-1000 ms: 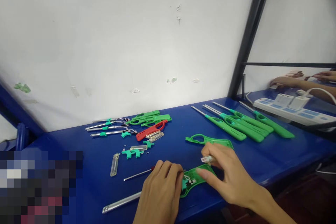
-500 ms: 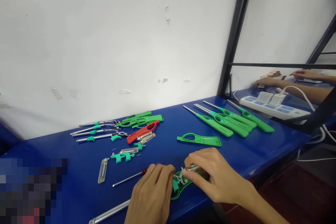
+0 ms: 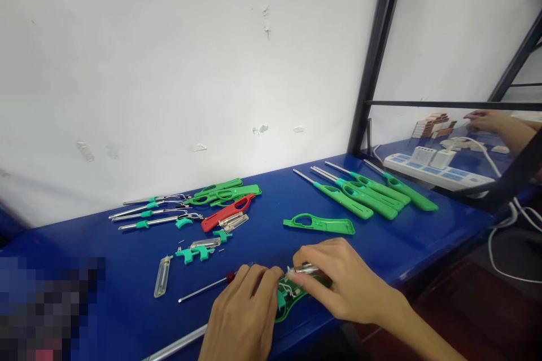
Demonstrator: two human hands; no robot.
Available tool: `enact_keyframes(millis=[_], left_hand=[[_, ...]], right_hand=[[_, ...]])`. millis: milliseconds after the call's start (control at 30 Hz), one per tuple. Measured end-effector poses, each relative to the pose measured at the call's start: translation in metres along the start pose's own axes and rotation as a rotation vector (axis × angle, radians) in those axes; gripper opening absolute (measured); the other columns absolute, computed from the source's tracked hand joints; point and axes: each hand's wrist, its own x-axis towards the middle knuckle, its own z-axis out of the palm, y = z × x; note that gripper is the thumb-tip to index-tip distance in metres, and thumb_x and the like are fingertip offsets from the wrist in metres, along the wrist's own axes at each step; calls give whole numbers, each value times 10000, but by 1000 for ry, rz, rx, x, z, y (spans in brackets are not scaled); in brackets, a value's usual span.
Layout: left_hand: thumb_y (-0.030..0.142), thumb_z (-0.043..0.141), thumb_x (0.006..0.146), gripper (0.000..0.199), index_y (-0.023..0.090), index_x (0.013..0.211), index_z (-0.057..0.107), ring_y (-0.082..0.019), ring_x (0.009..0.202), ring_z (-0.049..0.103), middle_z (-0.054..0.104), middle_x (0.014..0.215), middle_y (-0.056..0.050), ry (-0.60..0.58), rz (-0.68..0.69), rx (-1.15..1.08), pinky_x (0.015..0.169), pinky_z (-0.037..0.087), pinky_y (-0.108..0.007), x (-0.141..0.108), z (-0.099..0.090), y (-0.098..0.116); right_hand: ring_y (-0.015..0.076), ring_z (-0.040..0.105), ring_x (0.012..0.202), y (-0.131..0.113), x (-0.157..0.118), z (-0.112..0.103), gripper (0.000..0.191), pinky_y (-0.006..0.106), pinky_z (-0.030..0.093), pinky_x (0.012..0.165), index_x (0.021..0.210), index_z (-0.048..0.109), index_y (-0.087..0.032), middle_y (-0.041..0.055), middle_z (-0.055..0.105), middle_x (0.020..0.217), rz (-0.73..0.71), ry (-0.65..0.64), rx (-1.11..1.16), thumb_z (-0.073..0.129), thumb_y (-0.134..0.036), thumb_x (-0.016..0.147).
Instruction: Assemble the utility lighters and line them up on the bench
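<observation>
At the table's front edge lies an open green lighter shell (image 3: 292, 303) with white wires and a teal trigger inside. Its metal tube (image 3: 180, 344) points to the lower left. My left hand (image 3: 243, 310) is closed over the shell's front part, fingers bent round it. Between the thumb and fingers of my right hand (image 3: 339, 279) is a clear fuel tank (image 3: 308, 269), held just over the rear of the shell. A screwdriver (image 3: 203, 290) with a red handle lies beside my left hand. Behind my hands rests an empty green shell half (image 3: 319, 224).
Several green lighters (image 3: 364, 194) lie at the back right. Metal tubes (image 3: 156, 219), a red shell (image 3: 228, 213), teal triggers (image 3: 195, 254) and a clear tank (image 3: 162, 276) lie on the left. Beyond a black frame (image 3: 372, 56) are a power strip (image 3: 436, 172) and another person's hand.
My right hand has shifted slightly left with the clear tank, whose tip is now nearer my left fingers. The other person's near hand has pulled back from the blocks. The view has shifted slightly.
</observation>
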Motion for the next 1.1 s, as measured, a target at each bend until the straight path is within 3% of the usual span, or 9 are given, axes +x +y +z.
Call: enact_keyframes(millis=[500, 733, 900, 1100], left_hand=[[103, 416, 1100, 274, 224, 1268, 595, -247, 903, 748, 737, 1016, -43, 25, -28, -55, 804, 649, -376, 6, 2, 3], [112, 439, 1099, 260, 214, 1289, 583, -241, 868, 738, 719, 1007, -46, 58, -57, -85, 792, 660, -389, 5, 1, 6], [118, 403, 1118, 311, 211, 1350, 587, -268, 951, 754, 749, 1101, -62, 16, -41, -32, 773, 664, -399, 3, 0, 6], [134, 392, 1125, 303, 222, 1289, 632, -240, 925, 757, 748, 1062, -57, 13, -62, -40, 804, 659, -369, 6, -5, 8]], right_hand=[[133, 620, 602, -3, 1, -1, 321, 292, 360, 657, 938, 649, -226, -39, 706, 730, -53, 8, -19, 500, -426, 1139], [139, 622, 624, 1, 1, 1, 272, 301, 347, 641, 1013, 666, -221, -24, 731, 802, -49, 5, -46, 504, -397, 1144], [142, 632, 634, 2, -3, 2, 207, 302, 360, 662, 1022, 670, -238, -40, 730, 806, -20, 20, -51, 551, -372, 1126], [150, 644, 644, 3, -3, 3, 206, 306, 367, 659, 1020, 667, -242, -41, 734, 810, -24, 11, -57, 550, -373, 1125]])
